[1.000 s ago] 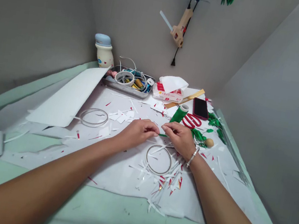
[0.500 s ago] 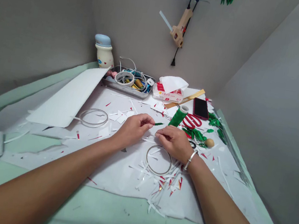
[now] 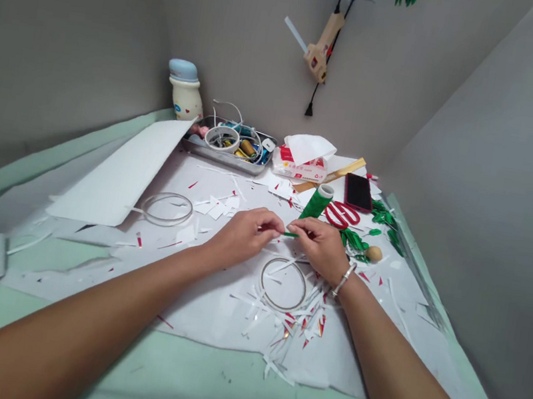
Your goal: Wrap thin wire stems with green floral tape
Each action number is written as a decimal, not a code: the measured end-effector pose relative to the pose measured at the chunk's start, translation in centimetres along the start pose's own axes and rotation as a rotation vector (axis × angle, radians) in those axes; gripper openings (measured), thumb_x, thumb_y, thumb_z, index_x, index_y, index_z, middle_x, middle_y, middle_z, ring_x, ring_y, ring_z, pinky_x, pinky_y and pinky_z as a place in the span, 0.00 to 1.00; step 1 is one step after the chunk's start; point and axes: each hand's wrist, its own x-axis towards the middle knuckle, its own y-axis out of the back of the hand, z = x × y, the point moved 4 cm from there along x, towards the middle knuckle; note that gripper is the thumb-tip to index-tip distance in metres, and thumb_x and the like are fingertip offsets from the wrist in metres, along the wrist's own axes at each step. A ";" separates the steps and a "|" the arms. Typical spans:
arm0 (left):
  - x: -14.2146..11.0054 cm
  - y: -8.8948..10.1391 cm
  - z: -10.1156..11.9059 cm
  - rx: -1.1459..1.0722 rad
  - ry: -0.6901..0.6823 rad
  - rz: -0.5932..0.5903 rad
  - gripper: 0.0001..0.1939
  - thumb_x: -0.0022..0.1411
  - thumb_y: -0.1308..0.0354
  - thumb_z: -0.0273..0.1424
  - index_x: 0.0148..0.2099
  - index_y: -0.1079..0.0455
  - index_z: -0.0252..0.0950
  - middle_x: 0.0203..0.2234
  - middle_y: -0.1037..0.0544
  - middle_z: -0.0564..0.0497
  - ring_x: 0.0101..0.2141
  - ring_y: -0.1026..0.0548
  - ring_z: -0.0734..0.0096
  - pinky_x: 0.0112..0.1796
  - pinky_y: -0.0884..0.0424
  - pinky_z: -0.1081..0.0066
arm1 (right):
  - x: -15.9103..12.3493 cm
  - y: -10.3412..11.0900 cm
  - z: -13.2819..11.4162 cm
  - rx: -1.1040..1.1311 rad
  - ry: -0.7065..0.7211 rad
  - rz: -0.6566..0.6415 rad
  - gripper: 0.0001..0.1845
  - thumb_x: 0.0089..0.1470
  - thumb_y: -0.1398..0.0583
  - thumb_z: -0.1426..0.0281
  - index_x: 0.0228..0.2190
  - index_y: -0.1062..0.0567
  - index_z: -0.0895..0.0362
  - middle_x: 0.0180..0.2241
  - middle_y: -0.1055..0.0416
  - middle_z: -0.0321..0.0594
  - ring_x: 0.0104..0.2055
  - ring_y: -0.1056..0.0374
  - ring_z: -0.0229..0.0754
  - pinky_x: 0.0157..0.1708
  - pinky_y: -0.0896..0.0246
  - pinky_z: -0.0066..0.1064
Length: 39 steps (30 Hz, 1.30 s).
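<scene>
A thin green strip [image 3: 290, 234] spans the small gap between my two hands, above the white sheet. My left hand [image 3: 254, 232] pinches its left end between thumb and fingers. On the other side, my right hand [image 3: 320, 243], with a bracelet at the wrist, closes its fingertips on the right end. Just behind my right hand a green thread spool [image 3: 317, 202] leans slightly; its lower part is hidden, and I cannot tell if the hand touches it. Below the hands lies a roll of narrow tape [image 3: 262, 281] among white and red scraps [image 3: 305, 320].
Red-handled scissors [image 3: 341, 215], green leaf-like pieces [image 3: 353, 241], a wooden ball [image 3: 373, 253] and a phone [image 3: 358, 192] lie right. Behind are a tissue pack [image 3: 299, 165] and a metal tray [image 3: 232, 162]. A glue gun [image 3: 320, 49] hangs above; white card [image 3: 118, 176] lies left.
Half a second ago my hands were apart, with the green strip sticking out from my left fingers. They have come together again, and my right fingers now grip its other end. The spool shifted slightly left.
</scene>
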 end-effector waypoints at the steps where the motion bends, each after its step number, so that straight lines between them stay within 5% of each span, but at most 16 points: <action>1: 0.1 0.3 -0.2 -0.025 0.030 0.037 0.08 0.59 0.48 0.28 0.38 0.29 0.36 0.34 0.24 0.52 0.35 0.27 0.72 0.38 0.32 0.72 | -0.1 -0.3 -0.1 -0.007 0.015 -0.044 0.08 0.55 0.42 0.71 0.31 0.22 0.56 0.29 0.25 0.38 0.32 0.32 0.38 0.34 0.40 0.29; 6: 0.1 0.8 -1.1 0.115 0.066 0.151 0.08 0.58 0.49 0.28 0.37 0.29 0.36 0.33 0.24 0.50 0.35 0.28 0.70 0.37 0.33 0.70 | -0.4 -0.8 -2.6 -0.069 0.194 -0.153 0.07 0.55 0.42 0.70 0.31 0.23 0.55 0.26 0.27 0.37 0.31 0.35 0.38 0.34 0.41 0.29; 10: -0.2 -0.1 -0.6 0.241 -0.025 0.000 0.09 0.56 0.49 0.24 0.35 0.28 0.36 0.31 0.25 0.50 0.33 0.29 0.69 0.37 0.34 0.69 | -0.1 0.3 -2.8 -0.077 0.178 0.003 0.09 0.57 0.43 0.70 0.31 0.23 0.56 0.27 0.27 0.39 0.30 0.36 0.38 0.35 0.41 0.31; 13: -0.3 -0.4 0.2 0.133 -0.074 -0.078 0.09 0.56 0.49 0.23 0.36 0.28 0.37 0.31 0.25 0.51 0.33 0.28 0.71 0.38 0.33 0.70 | 0.0 0.7 -1.3 -0.046 0.067 0.073 0.08 0.56 0.43 0.70 0.31 0.23 0.56 0.28 0.26 0.39 0.31 0.34 0.39 0.35 0.40 0.31; 17: 0.0 0.4 0.2 -0.035 0.018 0.035 0.08 0.58 0.49 0.28 0.37 0.29 0.36 0.34 0.24 0.51 0.36 0.28 0.71 0.38 0.32 0.71 | -0.1 0.0 -0.4 -0.051 0.050 -0.015 0.08 0.55 0.42 0.72 0.30 0.22 0.55 0.29 0.25 0.39 0.31 0.33 0.39 0.34 0.40 0.30; 21: 0.0 1.0 -0.9 0.054 0.082 0.170 0.08 0.58 0.49 0.28 0.37 0.29 0.36 0.33 0.24 0.51 0.35 0.28 0.70 0.37 0.32 0.70 | -0.4 -0.8 -2.3 -0.075 0.191 -0.147 0.07 0.55 0.42 0.71 0.31 0.23 0.55 0.27 0.26 0.38 0.31 0.34 0.38 0.34 0.40 0.29; 24: -0.1 0.4 -0.9 0.189 0.028 0.102 0.08 0.57 0.49 0.25 0.36 0.28 0.36 0.32 0.25 0.50 0.33 0.29 0.70 0.37 0.33 0.69 | -0.3 -0.3 -3.2 -0.094 0.219 -0.052 0.09 0.56 0.43 0.69 0.32 0.23 0.55 0.26 0.27 0.38 0.30 0.36 0.38 0.35 0.41 0.30; 29: -0.3 -0.2 0.5 0.122 -0.058 -0.062 0.10 0.56 0.49 0.23 0.35 0.28 0.37 0.32 0.25 0.51 0.34 0.29 0.70 0.38 0.33 0.70 | 0.0 0.6 -1.1 -0.032 0.039 0.089 0.09 0.56 0.43 0.69 0.31 0.22 0.55 0.28 0.26 0.40 0.31 0.34 0.39 0.33 0.40 0.31; 34: 0.0 0.6 -0.1 -0.050 0.059 0.071 0.08 0.59 0.49 0.29 0.38 0.29 0.36 0.34 0.24 0.51 0.36 0.28 0.71 0.37 0.32 0.71 | -0.2 -0.6 -0.5 -0.023 0.074 -0.073 0.08 0.55 0.42 0.70 0.31 0.22 0.55 0.28 0.25 0.38 0.31 0.33 0.38 0.33 0.39 0.29; 39: 0.0 0.7 -1.0 0.158 0.040 0.142 0.08 0.58 0.49 0.26 0.36 0.29 0.36 0.33 0.26 0.50 0.34 0.29 0.70 0.37 0.33 0.70 | -0.5 -0.7 -3.2 -0.106 0.234 -0.117 0.08 0.56 0.43 0.70 0.32 0.23 0.55 0.26 0.27 0.38 0.30 0.35 0.38 0.34 0.41 0.30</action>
